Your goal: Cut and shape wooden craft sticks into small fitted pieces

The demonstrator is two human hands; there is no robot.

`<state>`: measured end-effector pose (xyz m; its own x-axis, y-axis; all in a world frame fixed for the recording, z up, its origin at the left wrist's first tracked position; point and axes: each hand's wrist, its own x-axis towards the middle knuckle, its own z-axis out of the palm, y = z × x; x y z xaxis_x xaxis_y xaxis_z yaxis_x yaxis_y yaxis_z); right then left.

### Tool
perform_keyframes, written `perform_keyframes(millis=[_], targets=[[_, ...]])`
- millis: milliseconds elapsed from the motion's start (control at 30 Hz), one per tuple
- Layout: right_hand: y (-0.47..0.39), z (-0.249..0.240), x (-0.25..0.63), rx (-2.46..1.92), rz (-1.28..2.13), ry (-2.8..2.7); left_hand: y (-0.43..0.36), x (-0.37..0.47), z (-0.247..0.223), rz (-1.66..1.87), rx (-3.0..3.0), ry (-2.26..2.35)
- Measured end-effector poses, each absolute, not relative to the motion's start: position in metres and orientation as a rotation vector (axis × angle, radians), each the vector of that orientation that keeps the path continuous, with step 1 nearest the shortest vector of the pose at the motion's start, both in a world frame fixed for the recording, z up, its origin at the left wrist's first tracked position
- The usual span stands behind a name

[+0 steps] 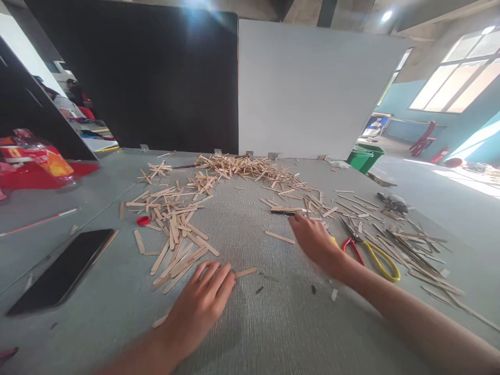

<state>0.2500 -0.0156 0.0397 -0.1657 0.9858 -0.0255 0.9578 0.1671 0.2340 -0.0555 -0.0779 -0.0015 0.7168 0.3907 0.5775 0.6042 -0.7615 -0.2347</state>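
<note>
My left hand is low over the grey table, palm down, with loosely bent fingers a little apart. A wooden craft stick juts out beside its index finger; part of that stick is hidden. Farther forward, my right hand is curled, its fingertips mostly out of sight. Right at its fingers lie a slim black object and a pale stick; whether they are gripped I cannot make out. Pliers with one red and one yellow handle lie beside my right forearm. A single craft stick rests between the hands.
Craft sticks are heaped in an arc on the table. A red ring and a dark phone-like slab lie left. Thin wooden strips are scattered right. A bottle lies far left; black and white panels stand behind.
</note>
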Motion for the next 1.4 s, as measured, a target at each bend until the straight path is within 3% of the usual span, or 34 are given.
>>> perform_keyframes(millis=[200,533,600,733,867,1000,1133,1400], targets=[[0.013,0.037,0.298,1.953,0.179,2.192,-0.089,-0.046,0.003,-0.846,-2.531,-0.924],[0.011,0.04,0.299,2.305,-0.019,2.344,-0.1,-0.041,0.001,-0.901,-2.623,-0.891],[0.002,0.048,0.293,2.27,-0.229,2.546,-0.1,-0.041,0.001,-0.897,-2.657,-0.863],[-0.022,0.055,0.262,2.023,-0.958,2.787,-0.101,-0.04,0.001,-0.88,-2.712,-0.79],[-0.043,0.045,0.227,1.712,-1.718,2.605,-0.102,-0.04,0.004,-0.82,-2.755,-0.709],[-0.051,0.031,0.212,1.595,-2.074,2.431,-0.099,-0.04,0.008,-0.777,-2.813,-0.586],[-0.051,0.02,0.206,1.569,-2.173,2.371,-0.096,-0.04,0.007,-0.791,-2.828,-0.478],[-0.051,0.011,0.198,1.612,-2.017,2.535,-0.098,-0.04,0.0,-0.782,-2.825,-0.506]])
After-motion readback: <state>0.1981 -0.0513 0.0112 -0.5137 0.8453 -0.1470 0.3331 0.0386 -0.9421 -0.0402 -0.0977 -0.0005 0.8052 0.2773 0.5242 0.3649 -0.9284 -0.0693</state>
